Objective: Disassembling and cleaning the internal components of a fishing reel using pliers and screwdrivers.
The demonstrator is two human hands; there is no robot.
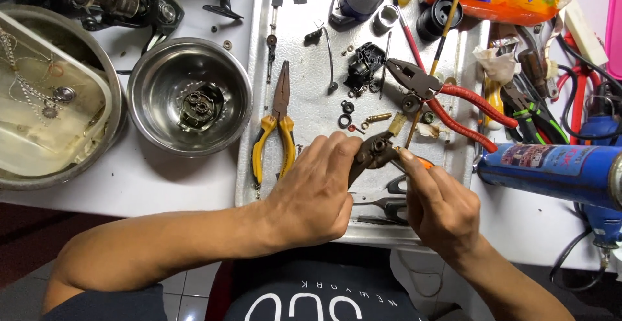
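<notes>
- We've got the dark brown reel part (372, 154) pinched in our left hand (311, 194), held above the near edge of the metal tray (311, 110).
- Left fingers are curled tight round its lower end; the upper end, with a round bore, sticks out past the fingertips to the right.
- Our right hand (440, 207) is closed narrow on an orange-handled tool (422, 162), tip touching the part's right side.
- Handling, our read: small, light, rigid moulded or cast body, probably greasy, so slippery. Thin lugs could crack if squeezed hard.
- Best hold looks like the thicker body, thumb against fingers, keeping the bore end free.
- Nearby on the tray: yellow-handled long-nose pliers (275, 133) left of our left hand, red-handled pliers (447, 97) beyond the right, loose washers and springs (356, 120) between.
- Steel bowl (189, 96) with another reel piece sits well left; blue can (551, 172) just right.
</notes>
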